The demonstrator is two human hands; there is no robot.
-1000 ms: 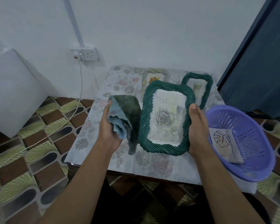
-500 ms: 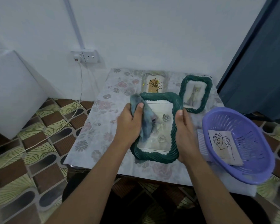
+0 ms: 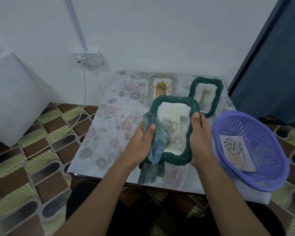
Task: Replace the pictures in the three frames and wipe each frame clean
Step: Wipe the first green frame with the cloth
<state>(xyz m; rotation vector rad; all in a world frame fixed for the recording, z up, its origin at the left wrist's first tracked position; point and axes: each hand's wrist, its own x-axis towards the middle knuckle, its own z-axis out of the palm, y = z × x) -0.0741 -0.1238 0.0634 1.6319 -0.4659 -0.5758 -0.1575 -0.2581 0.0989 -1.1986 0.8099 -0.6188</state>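
At the center of the picture, a dark green frame (image 3: 174,128) with a ribbed, rope-like border and rounded corners is held tilted above the near part of a table covered in a pale floral cloth (image 3: 109,133). Behind its glazing sits a pale picture of grey roses. The right hand (image 3: 200,140) grips the frame's right edge, thumb lying on the front of the border and the other fingers hidden behind it. The left hand (image 3: 141,143) is closed around a blue-grey cleaning cloth (image 3: 153,147), pressing it against the lower left part of the glazing; the cloth's loose end hangs down past the frame's bottom left corner. Just above and right of the held frame, a 2nd dark green frame (image 3: 206,97) of the same ribbed kind lies on the table and shows a picture of a grey cat. To its left, at the upper middle of the table, a light-coloured frame (image 3: 162,86) holds a drawing of an orange and black plant; the held frame covers its lower part. At the right of the picture, a purple slotted plastic basket (image 3: 266,130) sits at the table's right edge, overhanging it. Inside lies 1 loose picture (image 3: 235,152), a black line drawing of a leaf on pale paper.
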